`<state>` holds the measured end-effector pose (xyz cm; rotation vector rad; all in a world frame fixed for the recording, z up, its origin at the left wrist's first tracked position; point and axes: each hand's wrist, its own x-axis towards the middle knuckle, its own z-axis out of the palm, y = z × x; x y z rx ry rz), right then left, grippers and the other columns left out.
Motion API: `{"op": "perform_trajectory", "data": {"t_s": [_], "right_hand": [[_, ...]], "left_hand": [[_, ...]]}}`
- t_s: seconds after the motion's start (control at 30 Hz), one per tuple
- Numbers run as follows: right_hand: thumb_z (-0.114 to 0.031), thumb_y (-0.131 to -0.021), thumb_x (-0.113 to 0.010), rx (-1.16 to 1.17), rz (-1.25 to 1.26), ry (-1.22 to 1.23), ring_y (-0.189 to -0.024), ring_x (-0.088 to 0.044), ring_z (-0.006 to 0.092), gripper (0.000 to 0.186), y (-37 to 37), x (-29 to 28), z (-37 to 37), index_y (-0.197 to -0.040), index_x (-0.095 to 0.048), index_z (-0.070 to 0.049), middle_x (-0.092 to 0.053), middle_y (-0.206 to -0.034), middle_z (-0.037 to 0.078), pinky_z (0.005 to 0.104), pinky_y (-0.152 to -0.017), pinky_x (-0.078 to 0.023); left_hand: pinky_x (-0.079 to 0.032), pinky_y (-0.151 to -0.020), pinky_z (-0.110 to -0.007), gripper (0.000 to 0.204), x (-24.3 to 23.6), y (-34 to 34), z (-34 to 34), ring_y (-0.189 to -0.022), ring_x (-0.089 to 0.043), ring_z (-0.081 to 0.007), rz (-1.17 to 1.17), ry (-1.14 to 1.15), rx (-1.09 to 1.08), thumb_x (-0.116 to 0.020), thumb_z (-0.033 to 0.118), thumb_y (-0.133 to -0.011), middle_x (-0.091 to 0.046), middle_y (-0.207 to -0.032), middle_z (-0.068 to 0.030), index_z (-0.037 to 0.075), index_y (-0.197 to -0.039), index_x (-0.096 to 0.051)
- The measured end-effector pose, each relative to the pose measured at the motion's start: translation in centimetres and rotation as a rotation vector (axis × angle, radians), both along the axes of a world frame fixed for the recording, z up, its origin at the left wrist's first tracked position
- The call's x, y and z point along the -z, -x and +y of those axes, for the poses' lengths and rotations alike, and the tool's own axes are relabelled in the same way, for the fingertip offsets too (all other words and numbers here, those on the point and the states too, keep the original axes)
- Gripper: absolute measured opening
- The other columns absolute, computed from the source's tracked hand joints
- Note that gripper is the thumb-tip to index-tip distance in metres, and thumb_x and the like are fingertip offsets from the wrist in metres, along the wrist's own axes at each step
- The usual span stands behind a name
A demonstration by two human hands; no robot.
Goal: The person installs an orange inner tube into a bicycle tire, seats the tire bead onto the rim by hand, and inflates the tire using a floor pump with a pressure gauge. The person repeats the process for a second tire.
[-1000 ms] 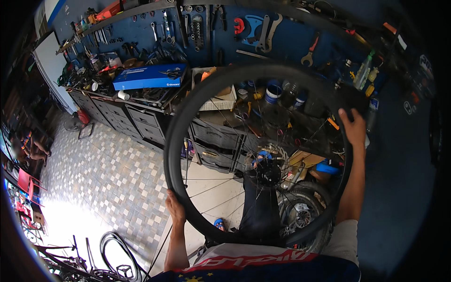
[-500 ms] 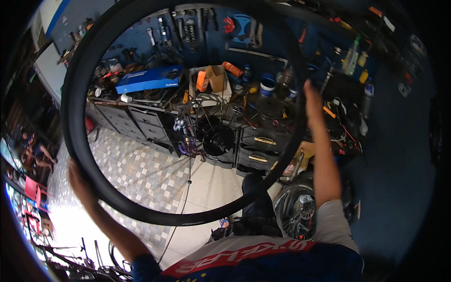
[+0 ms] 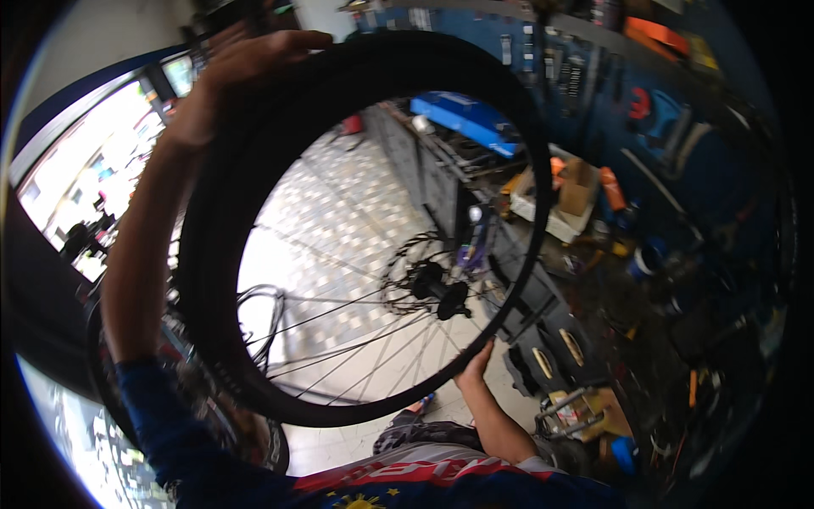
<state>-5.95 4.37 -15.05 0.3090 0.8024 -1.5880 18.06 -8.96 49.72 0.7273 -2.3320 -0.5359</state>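
Note:
I hold a bicycle wheel (image 3: 373, 64) with a black tyre, thin spokes, a black hub (image 3: 435, 293) and a disc rotor (image 3: 405, 248) up in front of me. My left hand (image 3: 237, 72) is raised to the wheel's upper left, gripping the tyre, its fingers lying over it and blurred. Lower right, my right hand (image 3: 476, 360) grips the tyre's lower edge. The wheel's spokes cross my view of the tiled floor (image 3: 326, 182) and bench behind.
A dark drawer bench (image 3: 517, 280) cluttered with a blue box (image 3: 462, 119), a white crate (image 3: 560, 222) and parts runs along the right, under a blue tool wall (image 3: 593, 114). A bright opening (image 3: 64, 157) and bike parts (image 3: 93, 237) are at the left.
My view has swung left toward the bright opening. The wheel has turned; my left hand has risen to its upper part and my right hand has dropped to its lower right edge.

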Motion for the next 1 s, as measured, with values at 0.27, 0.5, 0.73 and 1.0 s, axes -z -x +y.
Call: {"op": "perform_trajectory", "data": {"t_s": [0.27, 0.5, 0.73, 1.0], "right_hand": [[-0.098, -0.078, -0.046, -0.349, -0.058, -0.234, -0.041, -0.045, 0.0175, 0.075, 0.0, -0.4, 2.6, -0.072, -0.041, -0.023, -0.039, -0.053, -0.004, 0.0332, -0.042, -0.041], [-0.086, -0.093, -0.039, -0.499, -0.119, -0.041, -0.077, -0.061, 0.0181, 0.066, -5.7, 0.3, 4.2, -0.101, -0.052, -0.022, -0.057, -0.080, -0.002, 0.0407, -0.075, -0.053], [-0.080, -0.094, -0.052, -1.371, 0.370, -0.168, -0.083, -0.071, 0.0220, 0.078, -8.3, 5.0, 8.1, -0.118, -0.069, -0.008, -0.073, -0.094, 0.006, 0.0375, -0.073, -0.060], [-0.025, -0.101, -0.070, -1.156, 1.084, 0.733, -0.075, -0.071, 0.0142, 0.029, -12.0, -4.3, -1.0, -0.121, -0.071, -0.005, -0.073, -0.094, 0.005, 0.0283, -0.067, -0.057]], "left_hand": [[-0.059, -0.098, -0.047, 0.084, 11.8, -2.7, 13.3, -0.113, -0.071, -0.0377, 0.419, -0.836, -0.042, -0.053, 0.062, -0.102, -0.066, -0.132, -0.0284, -0.007, -0.149, -0.046], [-0.060, -0.091, -0.038, 0.059, 18.1, 0.5, 23.9, -0.101, -0.075, -0.0243, 0.637, -0.686, -0.694, -0.071, 0.006, -0.093, -0.071, -0.116, -0.0179, -0.002, -0.146, -0.045], [-0.057, -0.072, -0.033, 0.059, 22.0, -0.4, 24.0, -0.080, -0.068, -0.0157, 0.637, -0.576, -0.816, -0.065, 0.000, -0.084, -0.070, -0.101, -0.0123, -0.001, -0.142, -0.051], [-0.051, -0.064, -0.028, 0.079, 34.0, -5.7, 20.6, -0.074, -0.060, -0.0112, 0.508, -0.683, -0.880, -0.066, 0.003, -0.083, -0.064, -0.093, -0.0058, -0.002, -0.158, -0.040]]}}
